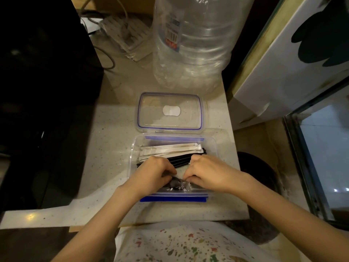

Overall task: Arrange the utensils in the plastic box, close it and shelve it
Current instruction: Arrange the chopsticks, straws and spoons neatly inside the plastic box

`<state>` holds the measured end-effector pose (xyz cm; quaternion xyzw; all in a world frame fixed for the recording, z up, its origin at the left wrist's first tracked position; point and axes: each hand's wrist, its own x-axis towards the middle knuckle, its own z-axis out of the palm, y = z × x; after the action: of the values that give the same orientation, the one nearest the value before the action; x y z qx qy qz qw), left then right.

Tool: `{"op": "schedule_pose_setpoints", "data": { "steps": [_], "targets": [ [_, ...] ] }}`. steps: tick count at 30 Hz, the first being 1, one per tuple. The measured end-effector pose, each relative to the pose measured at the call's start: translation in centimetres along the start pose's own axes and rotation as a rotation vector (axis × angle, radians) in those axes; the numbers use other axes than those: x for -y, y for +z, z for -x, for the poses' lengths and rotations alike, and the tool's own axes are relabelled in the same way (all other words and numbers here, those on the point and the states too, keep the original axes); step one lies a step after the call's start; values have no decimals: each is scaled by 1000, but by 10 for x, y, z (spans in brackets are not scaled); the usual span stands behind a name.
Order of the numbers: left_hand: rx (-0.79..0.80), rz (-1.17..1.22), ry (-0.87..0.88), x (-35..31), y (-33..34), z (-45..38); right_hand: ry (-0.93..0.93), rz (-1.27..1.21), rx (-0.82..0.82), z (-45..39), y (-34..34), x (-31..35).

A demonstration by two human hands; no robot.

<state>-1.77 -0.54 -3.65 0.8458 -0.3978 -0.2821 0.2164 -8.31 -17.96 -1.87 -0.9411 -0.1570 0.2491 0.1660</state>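
a: where is the clear rectangular plastic box with blue clips (135,148) now?

b: it stands open on the pale speckled stone counter (105,129), just in front of the person. its clear lid with a blue seal line (170,110) lies flat just behind it, so the whole opening stays free for both hands.

a: and what is inside?

b: at the far side lie white paper-wrapped sticks (166,149), maybe chopsticks, side by side along the long wall. next to them are thin black sticks (181,160), in the same direction. i think they are laid lengthwise because only so they fit flat under the lid.

a: what do the hands do?

b: the left hand (154,171) and the right hand (205,172) are both curled inside the box. their fingertips pinch a small crinkly clear packet with dark pieces inside (177,184), at the near side. it seems they press it into the free place there.

a: so the task is how far?

b: i judge the arranging is nearly done; closing and shelving are not yet done. a big clear plastic water bottle (192,40) stands behind the lid, well apart from the hands.
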Motion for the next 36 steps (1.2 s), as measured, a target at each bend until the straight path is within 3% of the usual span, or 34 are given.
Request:
{"op": "schedule_pose_setpoints", "data": {
  "steps": [3,7,11,22,31,36],
  "targets": [
    [-82,28,-22,1,0,2,41,-105,-41,-1,-7,1],
    [-255,-60,-139,-3,-1,1,154,-162,-256,0,-10,-1],
    [-240,-193,-207,-7,1,-2,195,-104,-376,-9,-7,-2],
    [-121,-237,-206,-7,0,1,109,21,-352,-23,5,3],
    [-139,-255,-195,-7,0,3,179,160,-297,-40,-1,11],
    [-211,-312,-296,-8,2,6,141,243,-279,-45,-5,11]
  ]
}}
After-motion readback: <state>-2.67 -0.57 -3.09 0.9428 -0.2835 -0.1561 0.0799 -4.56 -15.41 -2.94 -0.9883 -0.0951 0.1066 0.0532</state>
